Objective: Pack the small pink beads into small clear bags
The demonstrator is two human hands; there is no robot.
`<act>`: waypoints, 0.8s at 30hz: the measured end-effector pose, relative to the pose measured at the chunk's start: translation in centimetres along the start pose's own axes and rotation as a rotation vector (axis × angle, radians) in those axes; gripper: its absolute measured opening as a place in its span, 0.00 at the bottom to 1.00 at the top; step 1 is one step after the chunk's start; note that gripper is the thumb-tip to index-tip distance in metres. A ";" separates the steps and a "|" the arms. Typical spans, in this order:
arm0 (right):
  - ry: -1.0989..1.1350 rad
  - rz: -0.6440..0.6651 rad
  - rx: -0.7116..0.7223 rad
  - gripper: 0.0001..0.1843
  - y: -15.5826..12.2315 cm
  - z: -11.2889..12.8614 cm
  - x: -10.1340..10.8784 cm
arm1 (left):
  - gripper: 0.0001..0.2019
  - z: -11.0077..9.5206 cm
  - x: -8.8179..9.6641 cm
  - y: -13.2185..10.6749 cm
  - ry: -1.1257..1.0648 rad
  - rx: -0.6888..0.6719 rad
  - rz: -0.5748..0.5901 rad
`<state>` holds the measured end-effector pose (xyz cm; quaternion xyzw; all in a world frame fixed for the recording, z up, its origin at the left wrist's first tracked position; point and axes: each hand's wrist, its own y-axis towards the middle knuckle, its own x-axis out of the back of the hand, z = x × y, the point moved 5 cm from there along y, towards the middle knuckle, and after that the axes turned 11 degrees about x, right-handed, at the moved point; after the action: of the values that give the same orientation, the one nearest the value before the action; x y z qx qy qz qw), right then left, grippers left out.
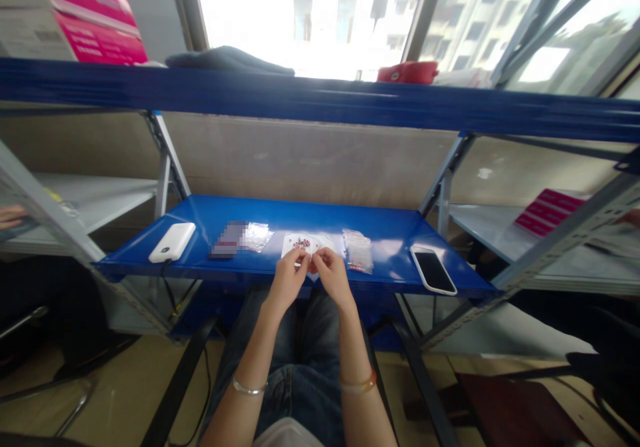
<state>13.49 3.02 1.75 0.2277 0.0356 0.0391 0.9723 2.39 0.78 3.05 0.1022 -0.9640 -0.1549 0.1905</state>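
The print on the pink boxes (97, 37) on the upper shelf (320, 97) is too blurred to read. Near the desk's (325, 215) front edge my left hand (290, 275) and right hand (332, 274) angle inward, fingertips close together, though I cannot tell whether they are clamped on anything. Just beyond them small red pieces (301, 242) lie on one white sheet (327, 242), with two batches of clear bags (359, 252) flanking it.

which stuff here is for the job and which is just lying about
Likely for the job:
- small red pieces by both hands
- white sheet under them
- clear bags, on the right

Seemingly just lying about:
- phone
- white power bank
- dark cloth on the shelf
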 end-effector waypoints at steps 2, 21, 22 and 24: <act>-0.092 -0.009 0.023 0.08 0.0 -0.1 -0.2 | 0.07 0.2 0.0 -0.1 0.086 -0.022 -0.085; -0.537 -0.281 0.182 0.06 -0.9 1.7 -0.7 | 0.09 0.4 1.7 -0.4 0.162 -0.076 -0.331; -0.554 -0.268 0.179 0.05 -0.9 1.6 -0.5 | 0.10 0.3 1.4 -0.5 0.175 -0.083 -0.339; -0.569 -0.212 0.149 0.06 -0.8 1.2 -0.3 | 0.10 0.1 0.9 -0.8 0.188 -0.097 -0.346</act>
<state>13.33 1.77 2.51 0.2951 -0.2116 -0.1302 0.9226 1.64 -0.14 3.02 0.2711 -0.9014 -0.2214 0.2550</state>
